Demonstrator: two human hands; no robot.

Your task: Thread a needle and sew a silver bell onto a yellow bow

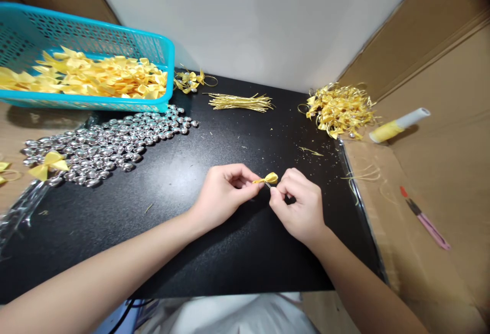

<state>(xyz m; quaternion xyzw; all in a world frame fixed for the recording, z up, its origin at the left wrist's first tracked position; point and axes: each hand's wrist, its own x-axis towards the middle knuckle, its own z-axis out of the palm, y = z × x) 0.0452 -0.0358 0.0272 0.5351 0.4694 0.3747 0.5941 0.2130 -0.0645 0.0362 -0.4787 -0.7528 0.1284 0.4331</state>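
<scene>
My left hand pinches a small yellow ribbon bow between thumb and fingertips, above the middle of the black table. Close beside it, my right hand is closed, thumb against curled fingers. A thin, shiny strand runs from under the bow to the right fingertips; its kind is too small to tell. Beyond the hands lies a bundle of gold twist ties. Silver beads spread over the left side, with one loose yellow bow resting on them.
A turquoise basket of yellow bows stands at the back left. Bows with gold ties are heaped at the back right, and a smaller cluster sits by the basket. Further right are a white-and-yellow roll and a pink-handled tool on cardboard.
</scene>
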